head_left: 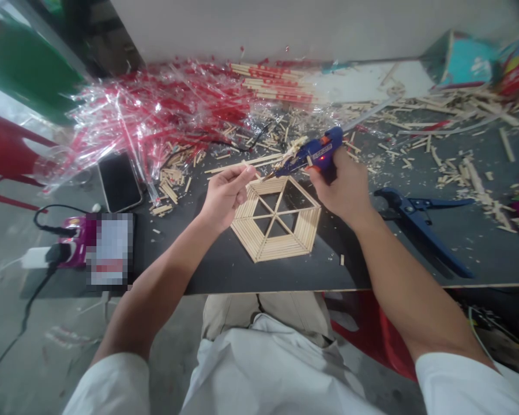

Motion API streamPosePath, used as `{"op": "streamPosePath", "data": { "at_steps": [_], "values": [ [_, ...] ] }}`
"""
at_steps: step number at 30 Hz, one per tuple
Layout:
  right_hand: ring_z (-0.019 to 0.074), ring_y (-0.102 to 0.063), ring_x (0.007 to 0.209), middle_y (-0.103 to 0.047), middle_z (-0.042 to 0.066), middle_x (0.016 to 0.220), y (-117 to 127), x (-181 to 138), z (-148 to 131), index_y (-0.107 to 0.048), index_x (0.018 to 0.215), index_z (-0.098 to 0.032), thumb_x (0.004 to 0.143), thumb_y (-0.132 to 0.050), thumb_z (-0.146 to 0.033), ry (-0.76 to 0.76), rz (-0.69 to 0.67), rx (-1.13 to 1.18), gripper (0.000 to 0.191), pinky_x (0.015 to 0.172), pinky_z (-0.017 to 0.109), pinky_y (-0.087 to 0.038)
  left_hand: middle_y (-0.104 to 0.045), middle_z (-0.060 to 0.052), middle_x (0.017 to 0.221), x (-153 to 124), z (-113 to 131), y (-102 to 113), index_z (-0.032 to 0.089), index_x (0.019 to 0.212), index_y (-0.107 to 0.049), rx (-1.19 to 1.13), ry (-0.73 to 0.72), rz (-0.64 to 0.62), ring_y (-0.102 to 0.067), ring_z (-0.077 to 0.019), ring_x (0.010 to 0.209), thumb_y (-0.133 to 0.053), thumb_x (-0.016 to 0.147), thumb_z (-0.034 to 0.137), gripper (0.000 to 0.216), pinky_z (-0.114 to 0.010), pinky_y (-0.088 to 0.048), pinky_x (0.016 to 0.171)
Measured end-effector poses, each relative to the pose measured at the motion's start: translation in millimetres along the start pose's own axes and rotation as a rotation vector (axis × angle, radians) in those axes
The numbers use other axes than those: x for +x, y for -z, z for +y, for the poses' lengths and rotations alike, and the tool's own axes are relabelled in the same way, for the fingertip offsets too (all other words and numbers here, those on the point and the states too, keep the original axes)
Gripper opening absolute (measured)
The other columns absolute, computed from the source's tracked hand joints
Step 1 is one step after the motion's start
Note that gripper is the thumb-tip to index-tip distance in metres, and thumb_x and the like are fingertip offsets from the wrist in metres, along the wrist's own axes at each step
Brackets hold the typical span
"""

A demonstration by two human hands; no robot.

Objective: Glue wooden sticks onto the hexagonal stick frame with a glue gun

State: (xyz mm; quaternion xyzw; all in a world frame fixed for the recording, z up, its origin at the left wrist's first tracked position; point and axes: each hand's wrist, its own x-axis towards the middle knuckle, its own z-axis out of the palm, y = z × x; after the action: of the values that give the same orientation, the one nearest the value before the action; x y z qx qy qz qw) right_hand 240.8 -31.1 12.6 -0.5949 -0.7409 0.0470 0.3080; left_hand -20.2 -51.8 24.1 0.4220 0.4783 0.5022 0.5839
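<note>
My right hand [343, 187] is wrapped round a blue hot glue gun [318, 153] with a lit red light. The gun's nozzle points left, close to the fingertips of my left hand [228, 193]. Those fingers are pinched on a thin wooden stick [258, 175], largely hidden by them. Below both hands, a hexagonal frame [285, 245] of stacked wooden sticks lies flat on the dark table. Six spokes meet at its centre, and its upper right side has fewer sticks than the others.
Red and clear plastic wrappers [164, 109] heap up at the back left, beside wrapped chopsticks [281, 86]. Blue cutters [428, 230] lie right of the frame. Cut stick pieces [450, 173] litter the table [225, 276]. Two phones, one a black phone [119, 181], and a purple power strip [75, 242] sit left.
</note>
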Motion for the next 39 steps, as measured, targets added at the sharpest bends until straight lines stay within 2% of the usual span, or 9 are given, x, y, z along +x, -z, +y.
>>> {"op": "streamPosePath", "data": {
  "at_steps": [9,15,22,31,35,39],
  "values": [
    [0.033,-0.068,0.078,-0.07,0.012,0.087,3,-1,-1,-0.059,0.125,-0.025,0.097,-0.053,-0.053,-0.012,-0.023,0.003,0.04,0.072,0.046,-0.052,-0.067,0.002,0.074,-2,3,-3,0.02,0.075,-0.071,-0.065,0.017,-0.001,-0.037,-0.0007,0.044,-0.093,0.077,0.048,0.036,-0.02,-0.028,0.037],
    [0.0316,-0.067,0.074,-0.068,0.01,0.081,2,0,-1,-0.06,0.115,-0.027,0.095,-0.056,-0.054,-0.008,0.005,-0.011,0.034,0.069,0.045,-0.051,-0.065,0.002,0.072,-2,4,-3,0.021,0.077,-0.073,-0.06,0.012,-0.025,-0.036,-0.0015,0.044,-0.095,0.072,0.052,0.038,-0.022,-0.026,0.038],
    [0.0299,-0.066,0.07,-0.07,0.01,0.081,2,-1,-1,-0.061,0.114,-0.026,0.094,-0.057,-0.055,0.01,0.034,-0.019,0.036,0.066,0.043,-0.051,-0.071,0.0,0.082,-3,5,-3,0.02,0.079,-0.074,-0.082,0.007,-0.049,-0.036,-0.0005,0.045,-0.094,0.074,0.048,0.035,-0.023,-0.024,0.038],
    [0.0356,-0.07,0.079,-0.072,0.013,0.088,4,2,2,-0.058,0.125,-0.024,0.093,-0.058,-0.056,-0.008,0.012,0.015,0.045,0.071,0.048,-0.052,-0.076,-0.001,0.092,-1,0,2,0.022,0.088,-0.076,-0.054,0.001,-0.076,-0.034,-0.001,0.045,-0.087,0.082,0.046,0.027,-0.024,-0.023,0.038],
    [0.0336,-0.07,0.079,-0.071,0.012,0.085,7,3,5,-0.059,0.117,-0.024,0.092,-0.059,-0.055,-0.029,-0.006,-0.009,0.039,0.072,0.046,-0.053,-0.078,-0.003,0.1,-3,3,1,0.02,0.091,-0.077,-0.087,-0.002,-0.109,-0.032,0.0004,0.044,-0.089,0.081,0.044,0.028,-0.023,-0.02,0.037],
    [0.0334,-0.071,0.085,-0.071,0.012,0.09,13,6,5,-0.059,0.111,-0.024,0.091,-0.06,-0.052,-0.082,-0.007,-0.038,0.034,0.078,0.045,-0.055,-0.073,-0.001,0.086,-7,9,-2,0.018,0.087,-0.078,-0.107,0.004,-0.117,-0.032,0.0007,0.044,-0.093,0.075,0.046,0.034,-0.021,-0.022,0.036]
  ]
}}
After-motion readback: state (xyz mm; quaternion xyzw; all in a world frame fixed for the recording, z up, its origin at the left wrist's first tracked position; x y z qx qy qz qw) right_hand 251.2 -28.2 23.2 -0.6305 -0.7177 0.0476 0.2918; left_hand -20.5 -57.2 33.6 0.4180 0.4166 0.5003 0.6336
